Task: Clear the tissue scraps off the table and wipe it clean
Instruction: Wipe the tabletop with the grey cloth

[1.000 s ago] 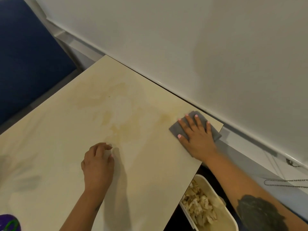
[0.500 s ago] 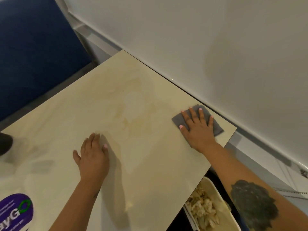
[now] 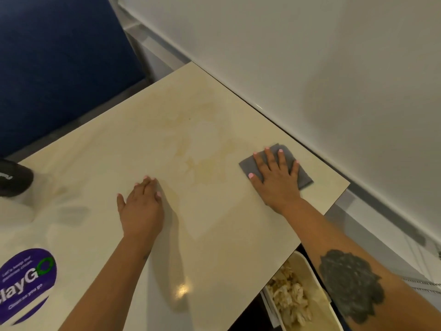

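Note:
A cream table (image 3: 195, 225) with faint yellowish stains near its middle fills the view. My right hand (image 3: 276, 180) presses flat, fingers spread, on a grey cloth (image 3: 248, 164) near the table's far right corner. My left hand (image 3: 142, 209) lies flat on the bare tabletop, fingers straight and together. Tissue scraps (image 3: 291, 299) lie piled in a white bin (image 3: 319, 278) below the table's right edge.
A white wall (image 3: 310, 56) runs along the table's far edge. A purple round sticker (image 3: 26, 283) sits at the near left. A dark object (image 3: 13, 177) stands at the left edge. A dark blue surface (image 3: 59, 63) lies beyond the table's left.
My left hand has uncurled from a loose fist to lie flat on the table. My right hand has kept pressing the cloth near the far corner. The camera view has shifted left.

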`<state>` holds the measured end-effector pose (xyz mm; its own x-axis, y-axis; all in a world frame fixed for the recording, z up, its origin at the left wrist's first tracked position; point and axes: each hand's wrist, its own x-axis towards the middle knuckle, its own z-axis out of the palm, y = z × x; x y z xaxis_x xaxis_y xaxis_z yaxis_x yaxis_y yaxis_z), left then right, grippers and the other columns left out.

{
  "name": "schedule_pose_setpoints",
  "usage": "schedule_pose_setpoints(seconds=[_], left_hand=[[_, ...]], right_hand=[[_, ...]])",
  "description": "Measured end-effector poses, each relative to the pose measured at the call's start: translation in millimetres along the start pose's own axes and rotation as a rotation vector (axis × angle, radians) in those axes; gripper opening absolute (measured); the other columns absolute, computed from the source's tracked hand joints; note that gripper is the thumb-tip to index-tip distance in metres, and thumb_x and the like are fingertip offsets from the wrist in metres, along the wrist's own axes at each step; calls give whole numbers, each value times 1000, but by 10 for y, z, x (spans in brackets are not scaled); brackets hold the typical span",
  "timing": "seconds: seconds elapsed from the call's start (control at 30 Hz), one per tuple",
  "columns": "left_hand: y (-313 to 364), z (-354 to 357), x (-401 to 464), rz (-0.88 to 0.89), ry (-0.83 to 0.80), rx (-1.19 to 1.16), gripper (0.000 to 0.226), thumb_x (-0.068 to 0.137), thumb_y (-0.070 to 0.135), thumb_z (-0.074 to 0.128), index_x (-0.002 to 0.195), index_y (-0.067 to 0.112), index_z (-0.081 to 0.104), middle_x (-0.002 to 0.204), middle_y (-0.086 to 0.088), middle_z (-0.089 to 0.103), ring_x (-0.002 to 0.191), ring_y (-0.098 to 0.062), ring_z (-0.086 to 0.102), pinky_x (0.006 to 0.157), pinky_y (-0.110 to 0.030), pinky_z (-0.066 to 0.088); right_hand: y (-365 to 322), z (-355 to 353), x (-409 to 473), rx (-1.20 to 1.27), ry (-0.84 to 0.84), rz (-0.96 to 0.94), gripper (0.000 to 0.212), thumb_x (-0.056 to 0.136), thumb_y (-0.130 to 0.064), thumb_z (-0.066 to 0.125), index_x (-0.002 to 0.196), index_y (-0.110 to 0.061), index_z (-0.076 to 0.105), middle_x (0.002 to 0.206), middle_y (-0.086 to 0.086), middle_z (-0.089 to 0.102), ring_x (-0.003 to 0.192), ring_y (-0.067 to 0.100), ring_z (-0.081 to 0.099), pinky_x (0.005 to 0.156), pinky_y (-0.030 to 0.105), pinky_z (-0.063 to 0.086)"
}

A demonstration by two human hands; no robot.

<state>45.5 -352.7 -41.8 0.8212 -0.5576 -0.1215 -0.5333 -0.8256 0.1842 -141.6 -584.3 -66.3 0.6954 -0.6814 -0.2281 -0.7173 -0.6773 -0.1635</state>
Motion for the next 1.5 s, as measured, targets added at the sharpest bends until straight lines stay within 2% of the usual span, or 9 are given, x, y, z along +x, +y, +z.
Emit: schedule_pose_setpoints(seconds=[0.17,0.37,0.43,0.57,0.8,1.03,1.23,1.4,1.5], left_hand=[[-23,-27,1,2,-6,11,43,100,20,30,142,18,38,152,2,31,141,-19,26,114,-49,4],[-26,-59,6,-5,-74,29,46,100,20,26,146,22,30,155,5,23,143,-16,20,114,-49,0],[-24,-73,0,-5,-77,32,46,100,20,26,146,22,30,155,6,23,143,-16,21,114,-50,0],[-32,-94,7,6,-80,28,46,100,20,26,146,22,29,155,6,22,143,-15,20,114,-49,0],[-53,-110,13,36,-69,13,46,99,17,31,145,20,32,154,5,24,142,-16,22,114,-49,3],[-67,-126,25,43,-63,-17,47,98,14,33,145,21,34,153,5,27,142,-16,25,114,-49,4],[-93,-159,50,57,-90,-4,49,99,15,29,147,24,27,155,8,21,143,-13,21,115,-45,3],[-135,-210,93,73,-128,49,51,100,19,24,149,25,16,156,9,18,141,-11,22,116,-43,2],[-140,-239,110,111,-108,70,56,100,20,23,150,24,-1,153,9,24,138,-12,29,116,-42,6]], right_hand=[[15,85,-323,-38,-8,-250,67,83,-64,-3,147,-42,-5,157,-12,-10,143,17,-21,112,48,-17],[-61,28,-75,2,-33,-72,60,94,-58,13,148,-38,-4,158,-7,-12,143,21,-20,110,54,-16],[-278,28,-75,23,-39,-118,58,96,-55,13,148,-38,-4,157,-8,-13,143,21,-21,109,52,-18],[-196,78,-321,90,-67,-329,64,82,-67,-15,142,-50,-4,154,-20,-14,141,10,-24,107,39,-27],[-332,4,-13,21,-34,-128,70,79,-63,-12,146,-42,-7,157,-10,-14,142,20,-21,110,52,-16],[-343,94,-246,-56,-95,-360,59,84,-66,-9,141,-51,-13,151,-18,-25,139,14,-29,108,42,-26],[-681,46,105,6,-85,-170,72,75,-71,-13,142,-45,-17,146,-16,-30,135,13,-33,107,51,-22],[-864,112,-66,-30,-115,-374,62,82,-69,-10,140,-50,-15,148,-19,-29,138,14,-32,107,45,-27],[-705,70,-57,-53,-109,-346,57,82,-70,-12,137,-56,-16,150,-20,-26,137,11,-33,108,42,-27]])
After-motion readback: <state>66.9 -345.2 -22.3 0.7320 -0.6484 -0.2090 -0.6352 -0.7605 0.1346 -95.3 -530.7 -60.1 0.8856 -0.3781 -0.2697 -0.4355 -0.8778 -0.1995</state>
